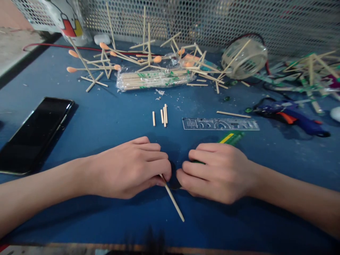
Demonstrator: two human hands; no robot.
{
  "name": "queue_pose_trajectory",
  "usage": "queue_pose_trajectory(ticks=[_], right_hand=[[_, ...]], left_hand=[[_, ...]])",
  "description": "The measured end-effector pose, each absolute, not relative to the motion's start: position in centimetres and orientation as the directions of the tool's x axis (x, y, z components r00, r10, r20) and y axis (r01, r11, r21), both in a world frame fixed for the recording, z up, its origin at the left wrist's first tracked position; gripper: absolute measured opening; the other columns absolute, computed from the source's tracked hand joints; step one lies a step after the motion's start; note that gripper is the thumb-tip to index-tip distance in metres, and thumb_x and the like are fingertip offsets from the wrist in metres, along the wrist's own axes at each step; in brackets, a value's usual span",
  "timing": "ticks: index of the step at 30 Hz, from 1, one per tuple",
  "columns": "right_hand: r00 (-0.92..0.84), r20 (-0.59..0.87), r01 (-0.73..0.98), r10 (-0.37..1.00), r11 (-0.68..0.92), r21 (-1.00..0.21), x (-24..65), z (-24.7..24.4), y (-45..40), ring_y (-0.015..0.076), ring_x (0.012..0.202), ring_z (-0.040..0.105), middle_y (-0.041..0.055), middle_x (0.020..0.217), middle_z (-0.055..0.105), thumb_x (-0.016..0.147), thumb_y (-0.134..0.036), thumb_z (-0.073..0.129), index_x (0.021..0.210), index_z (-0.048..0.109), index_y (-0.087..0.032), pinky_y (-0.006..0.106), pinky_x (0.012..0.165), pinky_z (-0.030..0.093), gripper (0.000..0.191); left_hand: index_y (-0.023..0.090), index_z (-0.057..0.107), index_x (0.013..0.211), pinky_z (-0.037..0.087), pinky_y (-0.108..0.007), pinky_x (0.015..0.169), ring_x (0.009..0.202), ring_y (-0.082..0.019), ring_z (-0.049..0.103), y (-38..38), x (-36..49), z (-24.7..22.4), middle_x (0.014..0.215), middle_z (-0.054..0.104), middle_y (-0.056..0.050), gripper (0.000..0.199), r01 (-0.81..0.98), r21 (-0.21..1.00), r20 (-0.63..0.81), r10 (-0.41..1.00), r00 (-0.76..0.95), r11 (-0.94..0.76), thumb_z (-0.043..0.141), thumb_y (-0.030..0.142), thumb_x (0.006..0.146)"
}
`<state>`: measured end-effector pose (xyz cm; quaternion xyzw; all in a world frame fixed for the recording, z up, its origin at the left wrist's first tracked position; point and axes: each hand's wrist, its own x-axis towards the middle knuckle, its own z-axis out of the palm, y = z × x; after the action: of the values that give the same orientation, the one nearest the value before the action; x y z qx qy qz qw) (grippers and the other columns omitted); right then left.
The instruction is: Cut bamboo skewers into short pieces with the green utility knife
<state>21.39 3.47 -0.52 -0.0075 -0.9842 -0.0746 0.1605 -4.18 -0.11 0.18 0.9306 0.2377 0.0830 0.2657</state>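
Observation:
Pinched in my left hand (138,168) is a thin wooden stick (174,202), which slants down toward the table's front edge. My right hand (217,171) is closed around a green utility knife (230,138) with a yellow stripe; its rear end sticks out behind the knuckles. A dark thin blade (175,187) shows between the two hands, close to the stick. Whether it touches the wood is hidden by my left fingers. Just beyond my hands lie several short cut stick pieces (165,115) and a clear plastic ruler (220,124).
A black phone (34,134) lies at left. At right is a blue glue gun (294,115), near a single stick (233,114). Behind are a plastic-wrapped stick bundle (156,78), joined stick pieces, a tipped clear jar (244,58) and a perforated metal panel (180,21).

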Motion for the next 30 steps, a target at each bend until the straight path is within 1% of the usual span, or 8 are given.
queue_pose_trajectory(ticks=[6, 15, 19, 25, 30], right_hand=[[-0.95, 0.312, 0.03, -0.018, 0.989, 0.147, 21.37, -0.45, 3.48, 0.0145, 0.057, 0.043, -0.0041, 0.065, 0.056, 0.098, -0.021, 0.048, 0.086, 0.066, -0.022, 0.033, 0.057, 0.031, 0.022], [-0.948, 0.32, 0.042, -0.007, 0.989, 0.145, 21.27, -0.53, 3.43, 0.0142, 0.055, 0.042, -0.0043, 0.062, 0.053, 0.1, -0.025, 0.049, 0.082, 0.066, -0.022, 0.033, 0.055, 0.03, 0.025], [-0.948, 0.317, 0.042, -0.006, 0.989, 0.144, 21.18, -0.37, 3.4, 0.0143, 0.054, 0.041, -0.0046, 0.061, 0.051, 0.101, -0.024, 0.046, 0.08, 0.066, -0.022, 0.033, 0.053, 0.03, 0.029], [-0.947, 0.321, 0.061, 0.015, 0.989, 0.134, 21.06, -0.24, 3.19, 0.0148, 0.054, 0.042, -0.0043, 0.062, 0.054, 0.099, -0.024, 0.051, 0.081, 0.066, -0.022, 0.034, 0.053, 0.03, 0.024], [-0.956, 0.294, 0.059, 0.018, 0.99, 0.132, 21.16, -0.13, 3.17, 0.0151, 0.055, 0.045, -0.004, 0.065, 0.057, 0.097, -0.023, 0.054, 0.085, 0.066, -0.022, 0.033, 0.055, 0.03, 0.018]], left_hand=[[0.022, 0.058, 0.1, 0.032, -0.032, 0.081, 0.087, -0.017, 0.054, -0.22, -4.18, 0.26, 0.094, 0.066, 0.002, 0.013, 0.404, 0.536, 0.03, 0.496, 0.868, -0.741, 0.047, 0.025, 0.107], [0.023, 0.06, 0.095, 0.034, -0.032, 0.078, 0.083, -0.018, 0.056, 0.05, -4.15, 0.32, 0.09, 0.066, 0.001, 0.017, 0.397, 0.533, 0.051, 0.497, 0.866, -0.747, 0.048, 0.026, 0.107], [0.023, 0.059, 0.095, 0.033, -0.032, 0.079, 0.083, -0.018, 0.055, -0.01, -4.18, 0.44, 0.09, 0.065, 0.001, 0.017, 0.403, 0.534, 0.035, 0.496, 0.868, -0.743, 0.047, 0.026, 0.107], [0.023, 0.057, 0.094, 0.03, -0.032, 0.077, 0.082, -0.018, 0.052, -0.11, -4.2, 0.61, 0.089, 0.063, 0.001, 0.018, 0.4, 0.507, 0.033, 0.481, 0.876, -0.764, 0.045, 0.023, 0.107], [0.024, 0.057, 0.094, 0.029, -0.033, 0.075, 0.081, -0.019, 0.052, 0.03, -4.27, 0.46, 0.087, 0.061, 0.0, 0.019, 0.394, 0.477, 0.035, 0.466, 0.884, -0.785, 0.043, 0.023, 0.107]])
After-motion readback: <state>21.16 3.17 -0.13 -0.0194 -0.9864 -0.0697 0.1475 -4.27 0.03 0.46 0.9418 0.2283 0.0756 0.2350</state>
